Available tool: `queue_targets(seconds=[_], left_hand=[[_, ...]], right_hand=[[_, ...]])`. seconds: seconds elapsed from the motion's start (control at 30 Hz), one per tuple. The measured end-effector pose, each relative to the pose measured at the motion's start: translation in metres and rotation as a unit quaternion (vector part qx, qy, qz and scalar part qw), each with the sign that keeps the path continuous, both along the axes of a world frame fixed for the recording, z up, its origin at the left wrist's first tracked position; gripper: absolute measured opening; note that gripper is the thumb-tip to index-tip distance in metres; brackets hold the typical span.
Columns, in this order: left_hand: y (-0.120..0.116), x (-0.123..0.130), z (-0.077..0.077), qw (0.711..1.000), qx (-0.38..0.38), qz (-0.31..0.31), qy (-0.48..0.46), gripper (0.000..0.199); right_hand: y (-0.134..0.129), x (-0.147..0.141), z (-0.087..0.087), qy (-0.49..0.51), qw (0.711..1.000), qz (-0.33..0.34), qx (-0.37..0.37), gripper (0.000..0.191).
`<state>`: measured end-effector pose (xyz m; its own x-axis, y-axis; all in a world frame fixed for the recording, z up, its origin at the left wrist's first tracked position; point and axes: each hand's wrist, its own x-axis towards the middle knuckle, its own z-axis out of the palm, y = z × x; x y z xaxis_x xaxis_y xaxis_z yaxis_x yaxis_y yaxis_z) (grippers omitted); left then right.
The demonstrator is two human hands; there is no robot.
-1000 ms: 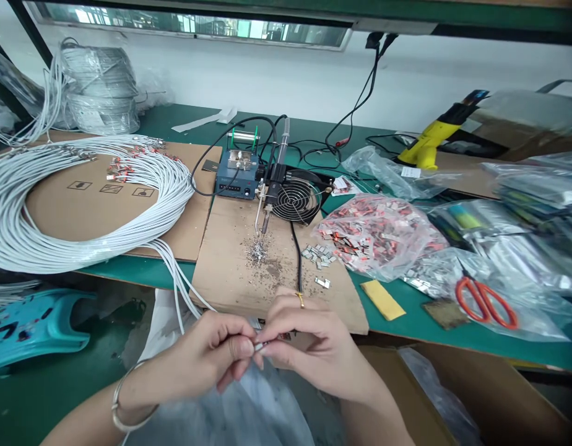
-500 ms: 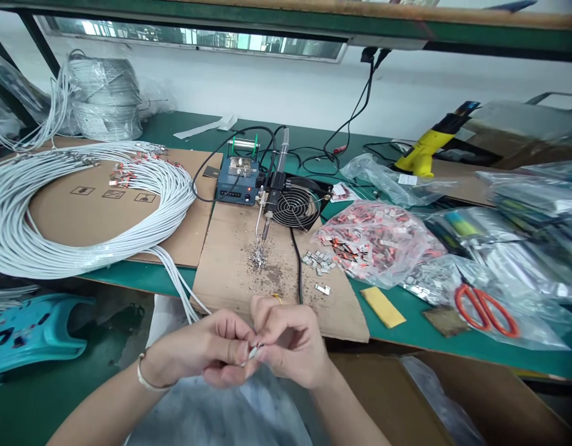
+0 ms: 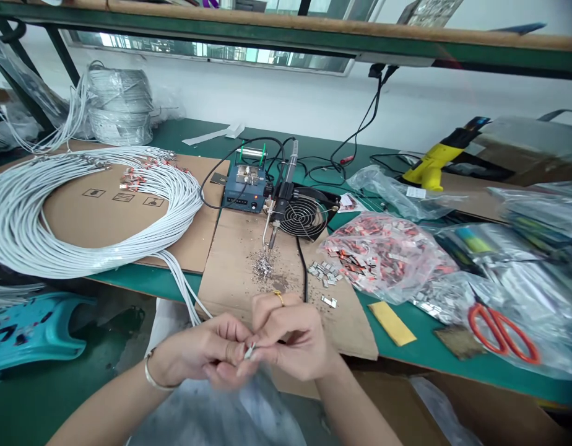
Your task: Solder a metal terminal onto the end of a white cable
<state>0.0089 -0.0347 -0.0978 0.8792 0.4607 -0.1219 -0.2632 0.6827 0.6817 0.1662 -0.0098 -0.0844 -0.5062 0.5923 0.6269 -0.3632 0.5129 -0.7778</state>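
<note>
My left hand and my right hand meet low in the middle of the head view, in front of the cardboard's near edge. Thumbs and fingers of both pinch the end of a white cable; only a short pale, shiny bit shows between the fingertips. Several white cables hang from the large coil at the left and pass behind my left hand. Beyond my hands, a soldering iron points down in its stand over solder crumbs, beside a blue soldering station.
Small metal connector parts lie right of a black cord. Further right are a bag of orange-and-silver parts, a yellow sponge, orange-handled scissors and a yellow heat gun. A fan stands behind the iron.
The view has shifted, so the bench appears slightly lower and further right. My hands stay together, pinching the same cable end, with a small turn of the fingers.
</note>
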Motion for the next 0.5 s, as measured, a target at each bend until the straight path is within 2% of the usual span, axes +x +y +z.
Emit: queue_targets(seconds=[0.1,0.17,0.23,0.3,0.4,0.5], left_hand=[[-0.002,0.001,-0.002,0.998,-0.001,0.063,-0.005,0.038],[-0.004,0.001,-0.002,0.994,0.003,0.108,0.001,0.034],[-0.007,0.002,-0.001,0.99,0.013,0.14,0.011,0.03],[-0.009,0.003,0.001,0.984,0.038,0.172,0.038,0.028],[-0.011,0.005,0.007,0.963,0.105,0.22,0.118,0.03],[-0.013,0.008,0.012,0.934,0.171,0.242,0.201,0.031]], right_hand=[[-0.005,-0.004,-0.008,0.01,0.989,-0.134,0.06,0.01],[-0.008,0.0,-0.01,-0.051,0.963,-0.22,0.149,0.013],[-0.01,0.009,-0.01,-0.098,0.938,-0.259,0.21,0.019],[-0.011,0.018,-0.01,-0.111,0.94,-0.263,0.186,0.027],[-0.014,0.027,-0.008,-0.133,0.956,-0.25,0.072,0.034],[-0.018,0.028,-0.003,-0.163,0.965,-0.207,0.012,0.025]])
